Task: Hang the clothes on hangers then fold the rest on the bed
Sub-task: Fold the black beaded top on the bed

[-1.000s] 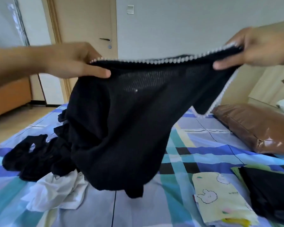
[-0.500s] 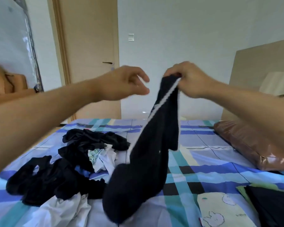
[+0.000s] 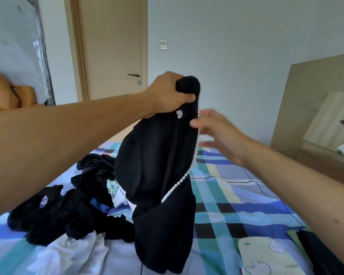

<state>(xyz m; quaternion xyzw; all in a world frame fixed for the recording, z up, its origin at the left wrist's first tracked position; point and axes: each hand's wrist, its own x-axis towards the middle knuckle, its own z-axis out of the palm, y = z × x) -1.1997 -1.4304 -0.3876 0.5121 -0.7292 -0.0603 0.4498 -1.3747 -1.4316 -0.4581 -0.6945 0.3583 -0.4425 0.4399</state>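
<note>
- Since half a second ago the grip has swapped: the left hand [image 3: 167, 94] now clenches the bunched top of the black knit garment [image 3: 157, 175], which the right hand held before.
- Blurred, the right hand [image 3: 220, 133] is beside the garment's edge, fingers loosely spread; I cannot tell whether it pinches anything.
- The garment hangs as a soft, heavy column over the middle of the bed [image 3: 236, 195], with a white bead trim [image 3: 179, 183] running down it.
- Crumpled dark clothes [image 3: 68, 211] and a rumpled white cloth [image 3: 68, 255] lie on the bed's left side.
</note>
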